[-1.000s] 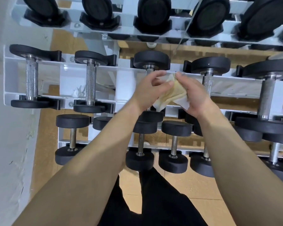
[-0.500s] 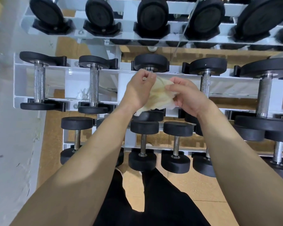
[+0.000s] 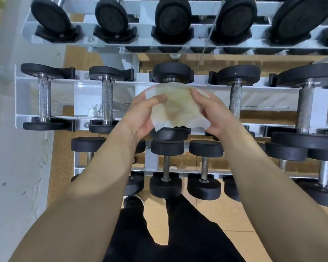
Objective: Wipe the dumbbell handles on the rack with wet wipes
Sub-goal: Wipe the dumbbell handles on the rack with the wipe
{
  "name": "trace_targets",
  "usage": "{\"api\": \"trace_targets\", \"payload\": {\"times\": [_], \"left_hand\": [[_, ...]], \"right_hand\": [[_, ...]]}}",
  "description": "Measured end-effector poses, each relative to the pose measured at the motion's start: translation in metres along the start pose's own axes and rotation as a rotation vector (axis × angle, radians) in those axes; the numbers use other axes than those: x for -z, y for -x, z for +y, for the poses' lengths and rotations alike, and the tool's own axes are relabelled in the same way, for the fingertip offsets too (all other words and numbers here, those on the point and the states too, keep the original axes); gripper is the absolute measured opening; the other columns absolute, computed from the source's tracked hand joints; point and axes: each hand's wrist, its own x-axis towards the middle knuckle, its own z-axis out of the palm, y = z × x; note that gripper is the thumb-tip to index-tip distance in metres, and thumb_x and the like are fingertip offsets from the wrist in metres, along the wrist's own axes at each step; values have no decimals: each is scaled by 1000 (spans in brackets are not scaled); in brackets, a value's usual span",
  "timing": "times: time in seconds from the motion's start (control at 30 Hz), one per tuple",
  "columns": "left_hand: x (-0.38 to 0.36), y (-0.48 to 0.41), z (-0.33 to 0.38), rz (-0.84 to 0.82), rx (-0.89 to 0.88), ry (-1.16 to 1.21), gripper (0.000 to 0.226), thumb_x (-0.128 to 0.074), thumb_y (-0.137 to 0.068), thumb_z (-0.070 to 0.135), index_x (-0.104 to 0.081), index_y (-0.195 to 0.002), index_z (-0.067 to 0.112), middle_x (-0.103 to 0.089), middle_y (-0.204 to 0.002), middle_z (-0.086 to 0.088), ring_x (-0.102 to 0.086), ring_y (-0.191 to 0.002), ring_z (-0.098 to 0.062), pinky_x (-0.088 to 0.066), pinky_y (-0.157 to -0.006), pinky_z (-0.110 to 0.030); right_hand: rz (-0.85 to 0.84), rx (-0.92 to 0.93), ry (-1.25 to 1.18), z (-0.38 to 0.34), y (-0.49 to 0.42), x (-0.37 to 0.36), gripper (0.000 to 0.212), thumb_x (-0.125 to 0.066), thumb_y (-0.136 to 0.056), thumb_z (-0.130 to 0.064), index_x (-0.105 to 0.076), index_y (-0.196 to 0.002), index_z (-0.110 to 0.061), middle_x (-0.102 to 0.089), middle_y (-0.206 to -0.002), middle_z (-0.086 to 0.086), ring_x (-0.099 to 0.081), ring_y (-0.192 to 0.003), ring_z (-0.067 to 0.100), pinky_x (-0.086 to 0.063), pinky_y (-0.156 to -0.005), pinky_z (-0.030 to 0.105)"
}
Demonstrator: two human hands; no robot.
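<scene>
Wet wipe [image 3: 175, 108], yellowed, is held spread at centre, its edges pinched by left hand [image 3: 140, 114] at 9 o'clock and right hand [image 3: 214, 114] at 3 o'clock. A cleaner face is best folded outward before the dumbbell [image 3: 171, 72] behind is wiped.

The wipe [image 3: 178, 108] hides the middle dumbbell's [image 3: 171, 72] handle; rightmost dumbbell [image 3: 305, 110] is cropped.

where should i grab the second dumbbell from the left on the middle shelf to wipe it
Take its knurled steel handle midway between the black heads, fingers wrapped round it from the open near side. The handle spans the gap between the white rack rails with nothing over it; both heads sit in black cradles, which crowd a grip there.
</scene>
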Motion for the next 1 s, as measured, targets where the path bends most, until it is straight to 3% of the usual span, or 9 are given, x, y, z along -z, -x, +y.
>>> {"api": "trace_targets", "payload": {"times": [0.1,0.2,0.27,0.4,0.53,0.6,0.73,0.87,1.0], "left_hand": [[-5,-12,-13,331,-110,-380,37,-72,-92,16,-54,-123,20,-69,-112,-4,-69,-101,-23,-56,-83,-29],[-6,-20,-24,487,-315,-779,27,-66,-96,19,-47,-115,24,-60,-94,7,-60,-88,-16,-44,-73,-19],[-6,-23,-29,527,-417,-971,24,-61,-99,21,-48,-118,20,-60,-97,6,-57,-89,-17,-41,-76,-23],[0,-35,-35,510,-483,-1216,33,-52,-104,27,-44,-133,16,-61,-125,-9,-60,-106,-33,-47,-90,-43],[12,-41,-37,403,-423,-1336,43,-51,-104,32,-38,-143,16,-53,-143,-10,-58,-116,-41,-46,-95,-46],[17,-40,-36,445,-417,-1342,48,-54,-102,34,-38,-144,17,-50,-144,-8,-57,-119,-36,-48,-96,-47],[11,-30,-31,696,-616,-1306,37,-58,-96,25,-52,-131,14,-52,-127,-10,-52,-117,-28,-47,-94,-38],[-18,-26,-40,507,-149,-1023,35,-55,-96,31,-58,-122,7,-64,-119,-15,-60,-111,-32,-44,-83,-29],[-49,-40,-42,377,78,-915,26,-60,-96,31,-64,-105,7,-69,-108,-13,-65,-98,-30,-41,-72,-28]], "right_hand": [[245,-40,68,15,-14,-2,48,-57,-100,-47,-62,-125,-7,-73,-114,10,-71,-103,26,-58,-89,41],[463,121,473,33,-25,-5,44,-47,-104,-48,-49,-77,-13,-49,-71,-1,-46,-65,14,-40,-64,30],[489,288,723,43,-32,-4,48,-42,-107,-42,-38,-68,-15,-38,-62,-1,-35,-57,13,-28,-56,32],[531,411,1119,47,-45,0,43,-38,-109,-40,-54,-86,-8,-60,-72,10,-55,-67,29,-41,-59,38],[520,408,1478,49,-53,5,41,-35,-108,-44,-54,-105,-8,-68,-88,16,-63,-79,40,-43,-61,40],[511,362,1463,49,-53,3,41,-35,-108,-47,-52,-114,-11,-68,-99,13,-65,-88,37,-42,-64,38],[697,412,1099,47,-35,-6,42,-47,-103,-31,-43,-139,-8,-53,-133,13,-50,-122,30,-41,-102,41],[765,469,803,71,-11,-16,19,-50,-96,-11,-54,-114,-7,-55,-113,9,-52,-104,25,-43,-96,39],[773,416,488,95,-7,-37,12,-48,-98,-4,-54,-107,-9,-54,-110,6,-48,-96,16,-36,-82,9]]}}
